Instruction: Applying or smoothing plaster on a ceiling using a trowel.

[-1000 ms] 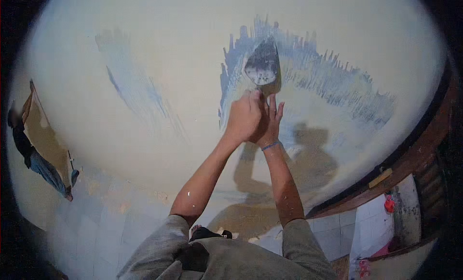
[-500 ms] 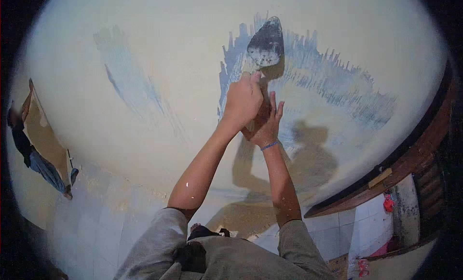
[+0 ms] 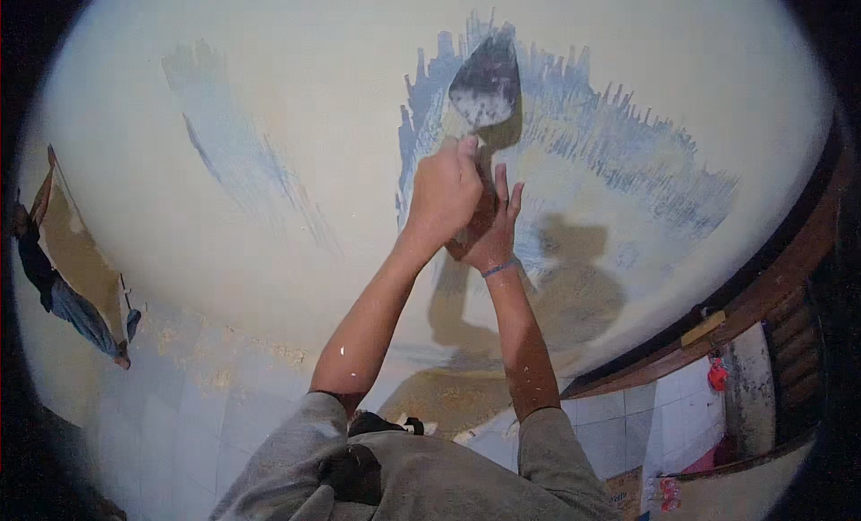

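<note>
My left hand [image 3: 441,191] is closed on the handle of a scraper whose broad, dark blade [image 3: 484,77], whitish at its lower part, lies against the cream wall [image 3: 305,91] in a patch of streaky blue-grey. Just behind and right of it is my right hand [image 3: 489,221], fingers stretched upward and apart, its palm at the lower end of the handle, partly hidden by my left hand. A smaller, fainter blue streaked patch [image 3: 233,144] marks the wall further left.
At far left a person [image 3: 45,270] in dark clothes reaches up along the wall. Pale floor tiles [image 3: 179,431] with crumbs lie below. A dark brown edge [image 3: 753,279], a small yellowish strip [image 3: 704,328] and a red object [image 3: 717,375] are at the right.
The blade has moved up the blue patch since a second ago, then slightly left since half a second ago. My left hand rose with it, while my right hand stays lower behind it.
</note>
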`<state>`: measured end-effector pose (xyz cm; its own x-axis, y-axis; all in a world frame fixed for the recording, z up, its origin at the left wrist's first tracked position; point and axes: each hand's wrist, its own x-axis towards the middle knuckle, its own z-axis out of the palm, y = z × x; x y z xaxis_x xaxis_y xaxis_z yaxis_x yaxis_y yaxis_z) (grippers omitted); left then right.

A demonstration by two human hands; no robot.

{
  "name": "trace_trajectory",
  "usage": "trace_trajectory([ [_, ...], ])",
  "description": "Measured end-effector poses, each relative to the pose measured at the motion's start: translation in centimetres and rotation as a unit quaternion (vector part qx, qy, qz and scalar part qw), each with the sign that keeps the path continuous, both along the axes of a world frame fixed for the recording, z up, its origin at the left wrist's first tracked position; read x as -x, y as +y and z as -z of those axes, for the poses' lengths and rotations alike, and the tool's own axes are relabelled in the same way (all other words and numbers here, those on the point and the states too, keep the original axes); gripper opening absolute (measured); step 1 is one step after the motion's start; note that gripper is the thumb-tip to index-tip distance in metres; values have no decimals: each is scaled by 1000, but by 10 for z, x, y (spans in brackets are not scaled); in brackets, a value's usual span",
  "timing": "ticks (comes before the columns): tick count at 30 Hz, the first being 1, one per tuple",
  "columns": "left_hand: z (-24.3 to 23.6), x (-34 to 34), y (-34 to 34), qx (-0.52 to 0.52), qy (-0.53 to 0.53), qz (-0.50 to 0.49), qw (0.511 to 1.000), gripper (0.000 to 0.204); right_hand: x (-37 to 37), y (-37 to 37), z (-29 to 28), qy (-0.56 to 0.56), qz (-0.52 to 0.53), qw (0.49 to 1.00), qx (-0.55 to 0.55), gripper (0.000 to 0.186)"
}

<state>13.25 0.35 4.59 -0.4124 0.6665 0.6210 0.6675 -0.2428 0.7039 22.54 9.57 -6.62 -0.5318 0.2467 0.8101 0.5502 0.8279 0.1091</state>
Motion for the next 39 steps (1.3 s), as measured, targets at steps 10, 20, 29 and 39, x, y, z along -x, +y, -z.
trace_trajectory([
  [10, -4, -1, 0, -32, 20, 3, 999, 36, -1, 0, 1, -3, 15, 999, -36, 101],
  [20, 1, 2, -3, -52, 120, -24, 991, 29, 0, 3, 3, -5, 15, 998, -54, 103],
  [29, -9, 5, -1, -15, -7, 19, 1000, 41, 0, 0, 3, 9, 11, 998, -57, 100],
  [39, 1, 4, -1, -18, -26, 34, 999, 41, 3, 5, 4, 12, 0, 998, -59, 101],
])
